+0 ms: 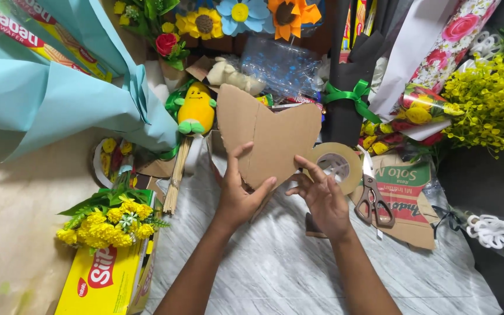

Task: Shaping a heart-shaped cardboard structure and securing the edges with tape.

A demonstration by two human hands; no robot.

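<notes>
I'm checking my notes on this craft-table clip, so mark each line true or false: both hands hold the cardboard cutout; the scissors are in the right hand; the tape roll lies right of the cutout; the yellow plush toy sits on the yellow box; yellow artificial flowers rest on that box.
1. Both hands hold the brown heart-shaped cardboard cutout. True: the left hand and right hand grip its lower edge.
2. The brown-handled scissors are in the right hand. False: they lie on flat cardboard beside it.
3. The roll of clear tape lies right of the cutout. True.
4. The yellow plush toy sits on the yellow box. False: it lies farther back, by the blue paper.
5. Yellow artificial flowers rest on that box. True.
</notes>
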